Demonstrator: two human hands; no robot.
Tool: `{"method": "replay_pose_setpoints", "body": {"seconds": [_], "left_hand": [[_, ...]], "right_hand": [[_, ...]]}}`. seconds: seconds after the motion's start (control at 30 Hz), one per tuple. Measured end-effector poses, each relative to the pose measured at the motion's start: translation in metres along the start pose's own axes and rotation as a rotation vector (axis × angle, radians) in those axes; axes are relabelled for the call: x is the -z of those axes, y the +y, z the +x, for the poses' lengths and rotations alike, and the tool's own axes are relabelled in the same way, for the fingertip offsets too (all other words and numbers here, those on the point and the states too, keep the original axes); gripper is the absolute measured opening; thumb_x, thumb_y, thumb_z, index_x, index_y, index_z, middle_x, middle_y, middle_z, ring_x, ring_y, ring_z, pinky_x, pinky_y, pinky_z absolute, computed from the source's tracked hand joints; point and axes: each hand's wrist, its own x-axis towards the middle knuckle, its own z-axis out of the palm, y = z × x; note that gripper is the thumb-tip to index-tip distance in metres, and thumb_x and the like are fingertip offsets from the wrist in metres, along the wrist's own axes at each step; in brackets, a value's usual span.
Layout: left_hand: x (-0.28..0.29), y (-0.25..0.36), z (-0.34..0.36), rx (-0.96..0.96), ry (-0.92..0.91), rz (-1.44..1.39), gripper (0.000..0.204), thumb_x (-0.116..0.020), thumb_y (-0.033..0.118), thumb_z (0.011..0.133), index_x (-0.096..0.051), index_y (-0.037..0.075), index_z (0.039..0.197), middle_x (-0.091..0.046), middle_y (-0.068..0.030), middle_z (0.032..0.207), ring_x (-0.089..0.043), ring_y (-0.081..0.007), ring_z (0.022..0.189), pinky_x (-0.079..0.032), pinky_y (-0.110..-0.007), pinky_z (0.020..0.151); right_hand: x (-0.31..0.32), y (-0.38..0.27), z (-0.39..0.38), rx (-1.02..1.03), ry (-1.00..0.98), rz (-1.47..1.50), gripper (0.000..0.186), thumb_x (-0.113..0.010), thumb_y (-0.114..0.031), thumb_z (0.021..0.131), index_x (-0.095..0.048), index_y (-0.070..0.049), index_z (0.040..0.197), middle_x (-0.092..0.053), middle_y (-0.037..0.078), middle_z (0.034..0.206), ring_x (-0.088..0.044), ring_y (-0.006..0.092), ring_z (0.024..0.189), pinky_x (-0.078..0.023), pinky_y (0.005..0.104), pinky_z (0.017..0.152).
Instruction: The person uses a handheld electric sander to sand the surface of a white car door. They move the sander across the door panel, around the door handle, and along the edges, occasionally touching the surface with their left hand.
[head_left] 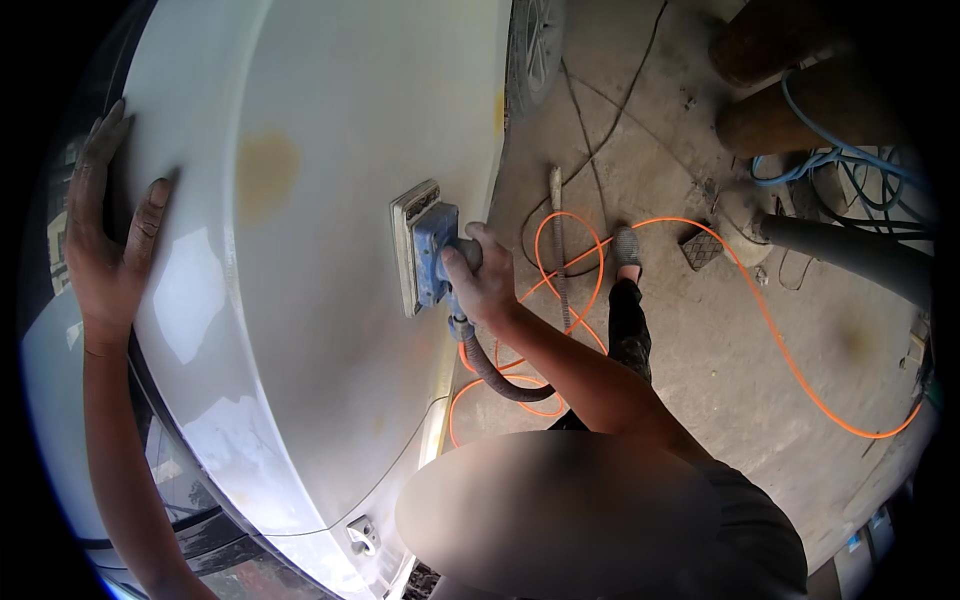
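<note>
My right hand [487, 278] grips a blue power sander [433, 250] with a rectangular pale pad. The pad is against the side of a car body panel [330, 330], which is whitish grey with a yellowish patch [268, 175]. From the sander's lower end runs a dark ribbed hose [490, 370], with an orange air hose [775, 315] beside it. My left hand [105, 240] rests with fingers spread along the panel's upper edge, next to the window, and holds nothing. Bare whitish patches [188, 290] show on the panel below that hand.
Orange hose loops lie on the concrete floor [680, 330] around my foot [627, 258], with dark cables nearby. A car wheel [537, 50] stands at the far end. Brown cylinders [800, 105], a coiled blue hose [830, 160] and a thick grey pipe [850, 255] are at the right.
</note>
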Motion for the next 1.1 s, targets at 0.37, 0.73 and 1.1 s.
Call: {"method": "replay_pose_setpoints", "body": {"seconds": [0.37,0.73,1.1], "left_hand": [[0.008,0.000,0.005,-0.067,0.008,0.000,0.060,-0.072,0.037,0.098,-0.056,0.010,0.149,-0.057,-0.0127,0.152,-0.052,-0.0352,0.142,-0.043,-0.051,0.119],[0.003,0.003,0.002,-0.053,0.012,-0.020,0.061,-0.073,0.039,0.097,-0.056,0.010,0.149,-0.057,-0.0129,0.153,-0.054,-0.0349,0.141,-0.044,-0.050,0.118],[0.000,0.000,-0.002,-0.002,0.017,0.024,0.063,-0.073,0.041,0.097,-0.056,0.012,0.150,-0.057,-0.0118,0.153,-0.053,-0.0341,0.142,-0.043,-0.051,0.119]], "right_hand": [[0.013,0.025,0.052,-0.130,0.082,0.005,0.039,-0.074,-0.026,0.094,-0.060,0.006,0.111,-0.059,0.009,0.064,-0.055,0.0187,0.059,-0.048,0.0385,0.059],[-0.003,0.017,-0.035,-0.077,-0.013,-0.091,0.046,-0.073,-0.033,0.094,-0.059,0.006,0.115,-0.065,0.020,0.076,-0.068,0.0324,0.071,-0.055,0.0434,0.069],[-0.006,-0.021,-0.051,-0.067,-0.080,-0.062,0.041,-0.072,-0.026,0.092,-0.058,0.004,0.116,-0.068,0.023,0.086,-0.071,0.0385,0.080,-0.056,0.0457,0.073]]}}
